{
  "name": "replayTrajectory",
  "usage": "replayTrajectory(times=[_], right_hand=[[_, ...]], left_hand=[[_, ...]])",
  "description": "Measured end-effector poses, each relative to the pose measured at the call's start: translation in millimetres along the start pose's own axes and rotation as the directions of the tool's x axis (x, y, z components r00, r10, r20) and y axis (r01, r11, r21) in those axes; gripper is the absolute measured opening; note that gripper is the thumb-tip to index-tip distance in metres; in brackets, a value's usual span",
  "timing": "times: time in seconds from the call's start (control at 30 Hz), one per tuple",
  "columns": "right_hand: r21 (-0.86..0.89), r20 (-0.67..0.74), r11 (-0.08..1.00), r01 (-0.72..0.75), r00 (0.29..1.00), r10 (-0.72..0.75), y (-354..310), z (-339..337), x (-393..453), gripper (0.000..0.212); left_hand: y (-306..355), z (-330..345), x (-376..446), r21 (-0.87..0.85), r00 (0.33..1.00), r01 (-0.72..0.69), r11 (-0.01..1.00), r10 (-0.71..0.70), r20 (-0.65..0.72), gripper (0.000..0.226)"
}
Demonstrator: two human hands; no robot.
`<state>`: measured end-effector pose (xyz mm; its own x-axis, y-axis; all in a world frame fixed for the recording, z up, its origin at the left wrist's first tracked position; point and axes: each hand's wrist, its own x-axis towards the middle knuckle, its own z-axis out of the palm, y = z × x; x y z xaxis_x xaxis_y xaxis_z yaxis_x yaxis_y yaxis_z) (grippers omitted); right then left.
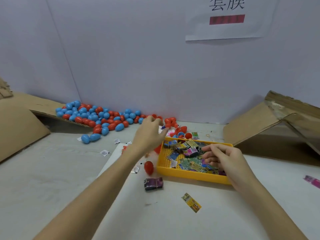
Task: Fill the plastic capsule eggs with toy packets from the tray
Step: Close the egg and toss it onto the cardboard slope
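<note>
Far left on the surface (52,170), a heap of blue and red capsule eggs (97,116) spills off a cardboard flap (43,104) against the wall. These look like hard, smooth, light plastic shells, likely to roll and skid, so each is best pinched across its widest part, or cupped, not nipped at the tapered tip. The left hand (149,134) reaches out over loose red egg halves (180,131) just behind the tray, fingers stretched and relaxed, gripping nothing that can be seen. Below it a single red egg (149,167) stands beside the yellow tray (190,175), with a dark banded bundle (153,183) nearer the camera. The tray holds a jumble of toy packets (188,153); they appear thin, crinkly and nearly weightless, soft enough to fold, and are easiest taken by an edge or corner between thumb and forefinger. The right hand (223,158) hovers in the tray, fingers curled down among the packets; whether it pinches one cannot be told. A stray packet (191,202) lies on the surface in front
</note>
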<state>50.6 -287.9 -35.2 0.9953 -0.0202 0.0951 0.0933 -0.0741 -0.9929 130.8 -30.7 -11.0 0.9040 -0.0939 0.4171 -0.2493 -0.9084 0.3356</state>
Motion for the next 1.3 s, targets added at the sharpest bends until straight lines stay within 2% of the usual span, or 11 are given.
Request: replayTrajectory(times=[0.1,0.17,0.3,0.47,0.63,0.77,0.83,0.93,1.03,1.13,1.3], right_hand=[[-0.021,0.005,1.000,0.003,1.000,-0.003,1.7,1.0,0.9,0.028],[-0.013,0.008,1.000,0.012,1.000,-0.011,2.9,1.1,0.6,0.029],[-0.026,0.024,0.999,0.026,0.999,-0.025,5.1,0.4,1.9,0.029],[-0.040,0.028,0.999,0.024,0.999,-0.023,5.9,0.9,2.6,0.028],[-0.039,0.017,0.999,0.029,0.999,-0.028,2.9,2.2,0.2,0.029],[-0.071,0.011,0.996,0.053,0.999,-0.053,1.2,4.2,-2.8,0.029],[-0.084,0.009,0.994,0.063,0.998,-0.063,-0.2,4.8,-4.9,0.029],[-0.082,0.031,0.994,0.065,0.998,-0.063,-3.4,5.5,-8.2,0.030],[-0.033,0.077,0.999,0.005,0.997,-0.002,-9.2,5.4,-12.6,0.034],[-0.094,0.123,0.994,0.064,0.991,-0.053,-9.2,2.3,-15.0,0.030],[-0.112,0.096,0.992,0.054,0.994,-0.043,-3.8,3.0,-10.1,0.033]], left_hand=[[-54.4,-6.1,33.2,0.265,0.980,0.182,0.947,-0.197,0.029,0.039],[-92.2,-5.5,41.7,0.361,0.949,0.266,0.894,-0.310,0.066,0.038],[-137.8,7.1,42.5,0.426,0.923,0.300,0.854,-0.372,0.095,0.037],[-154.4,5.7,42.2,0.382,0.910,0.347,0.857,-0.406,0.084,0.036],[-128.2,-8.2,21.1,0.119,0.944,0.310,0.943,-0.320,0.077,0.027],[-46.0,-14.3,-21.2,-0.196,0.990,0.082,0.977,-0.104,-0.101,0.013],[2.8,-15.2,-49.5,-0.380,0.984,-0.028,0.925,-0.041,-0.172,0.020],[62.0,-5.9,-83.7,-0.646,0.995,0.010,0.764,-0.069,-0.066,0.035],[98.6,13.6,-92.8,-0.631,0.999,-0.054,0.774,0.039,-0.037,0.039],[107.6,25.3,-87.4,-0.563,0.988,-0.156,0.812,0.134,-0.080,0.035],[94.8,35.3,-89.7,-0.697,0.987,-0.156,0.700,0.082,-0.139,0.042]])
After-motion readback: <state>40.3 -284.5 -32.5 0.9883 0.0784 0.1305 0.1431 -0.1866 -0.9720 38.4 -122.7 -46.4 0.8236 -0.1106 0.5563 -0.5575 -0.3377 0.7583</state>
